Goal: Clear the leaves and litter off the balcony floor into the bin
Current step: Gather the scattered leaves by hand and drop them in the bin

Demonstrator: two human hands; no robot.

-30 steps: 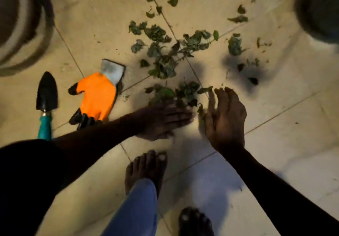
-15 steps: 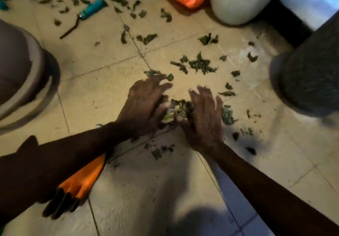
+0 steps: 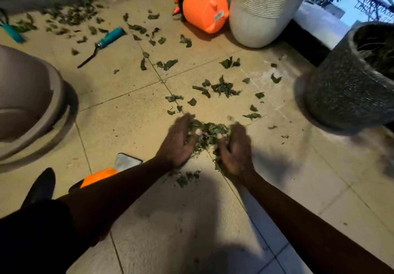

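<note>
Clump of leaves (image 3: 207,134) mid-frame on the balcony floor (image 3: 119,116), cupped from both sides. Left hand (image 3: 178,143) on its left flank, fingers curled in around the clump, thumb tip pressed on top. Right hand (image 3: 235,148) on the right flank, same grip: fingers curved inward, thumb on the leaves. Fingertips motion-blurred; cannot tell whether clump is touching the tile or just off it.

Leaf crumbs (image 3: 187,177) on the tile just below the left wrist. Loose leaves (image 3: 223,88) scattered beyond the hands, denser band (image 3: 70,15) along the far wall.

Bin (image 3: 32,107) at left edge, well apart from the clump. Orange glove (image 3: 100,176) half hidden under the left forearm, black trowel blade (image 3: 42,185) beside it. Teal-handled tool (image 3: 102,43) lying beyond the bin. Orange container (image 3: 204,10) just beside white planter (image 3: 262,15) at top; dark grey planter (image 3: 349,81) at right.
</note>
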